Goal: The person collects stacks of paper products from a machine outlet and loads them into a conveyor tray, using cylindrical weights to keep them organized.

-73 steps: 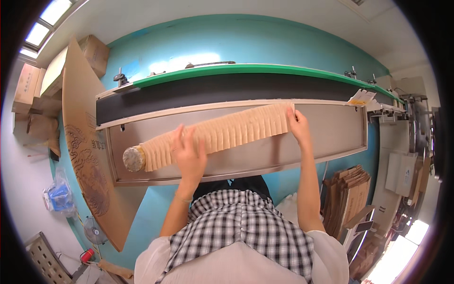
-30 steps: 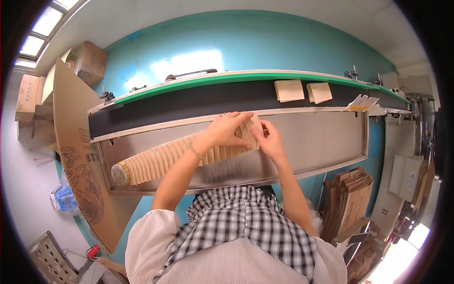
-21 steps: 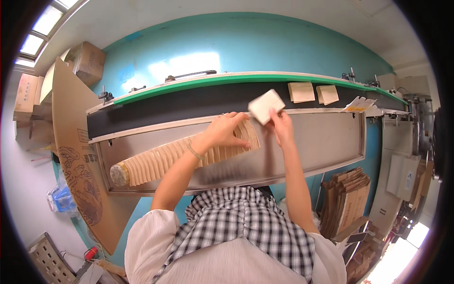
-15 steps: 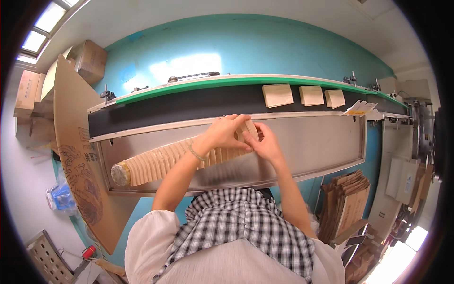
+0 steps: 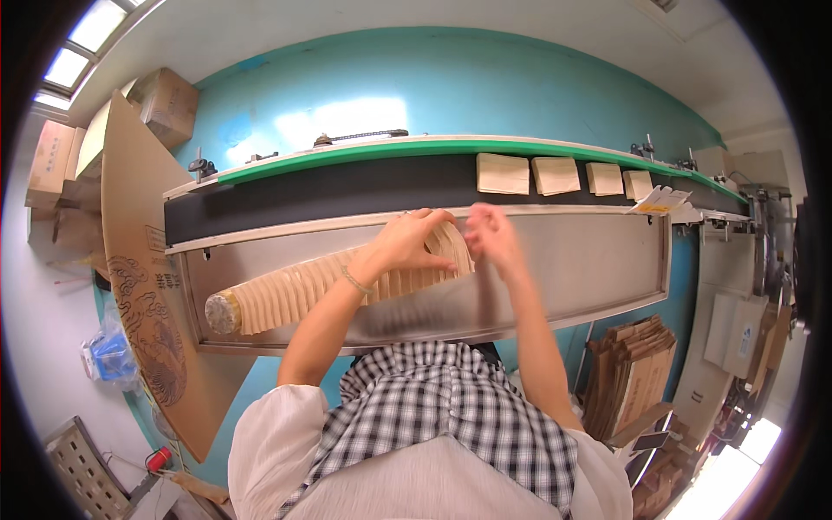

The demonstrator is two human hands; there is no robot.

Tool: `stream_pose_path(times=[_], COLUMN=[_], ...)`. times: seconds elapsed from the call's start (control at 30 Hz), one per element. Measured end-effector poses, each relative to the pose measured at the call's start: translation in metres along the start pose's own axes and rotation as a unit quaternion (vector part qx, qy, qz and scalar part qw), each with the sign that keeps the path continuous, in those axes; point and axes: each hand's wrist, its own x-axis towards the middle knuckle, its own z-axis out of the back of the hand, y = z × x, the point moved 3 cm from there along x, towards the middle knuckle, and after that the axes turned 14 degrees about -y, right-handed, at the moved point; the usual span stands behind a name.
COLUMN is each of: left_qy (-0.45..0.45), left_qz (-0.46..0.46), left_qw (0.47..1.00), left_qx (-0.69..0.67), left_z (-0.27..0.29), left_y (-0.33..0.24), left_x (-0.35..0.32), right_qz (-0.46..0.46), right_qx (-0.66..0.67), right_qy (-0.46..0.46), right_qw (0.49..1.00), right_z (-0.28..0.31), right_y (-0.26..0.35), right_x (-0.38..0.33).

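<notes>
A long row of cream folded paper packets [image 5: 299, 290] lies across the metal tray, slanting up to the right. My left hand [image 5: 406, 246] grips its right end, thumb on the near side and fingers over the far side. My right hand [image 5: 497, 243] is raised just right of that end, apart from it. Its fingers look bent but are smeared by motion, and I cannot make out anything in them. Beyond my hands, several flat cream packets [image 5: 503, 174] lie spaced out on the black conveyor belt [image 5: 347, 189].
The steel tray [image 5: 572, 260] has a raised rim. A green guide rail [image 5: 364, 157] edges the belt's far side. At the left stands a large cardboard sheet [image 5: 143, 260]. White and yellow papers [image 5: 660, 201] sit by the belt at right, with flattened cartons [image 5: 633, 373] below.
My right hand has drawn back from the row's end, slightly up and right. The packets on the belt have shifted right, and one more lies at their left. My left hand stays put.
</notes>
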Motion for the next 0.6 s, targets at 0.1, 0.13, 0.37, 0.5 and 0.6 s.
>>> stream_pose_path(times=[0.1,0.13,0.37,0.5,0.6], left_qy=[-0.033,-0.058,-0.024,-0.027,-0.022], left_qz=[-0.026,-0.058,-0.023,-0.015,-0.005], left_qw=[0.999,0.996,0.999,0.999,1.0], left_qx=[0.024,0.038,0.026,0.015,0.013], left_z=[-0.003,-0.001,0.006,0.006,0.005], left_y=[0.006,0.003,0.006,0.004,0.011], left_x=[-0.007,-0.009,-0.015,-0.014,-0.014], right_qz=[0.122,0.141,0.028,-0.07,0.002], right_qx=[-0.137,-0.144,-0.089,0.165,0.011], right_qy=[0.06,0.054,0.046,-0.054,0.01], right_qw=[0.981,0.978,0.995,0.982,1.0], right_z=[-0.019,-0.019,0.011,-0.005,-0.019], right_y=[0.004,0.009,-0.014,0.009,-0.006], right_x=[-0.041,-0.049,-0.017,0.013,-0.005])
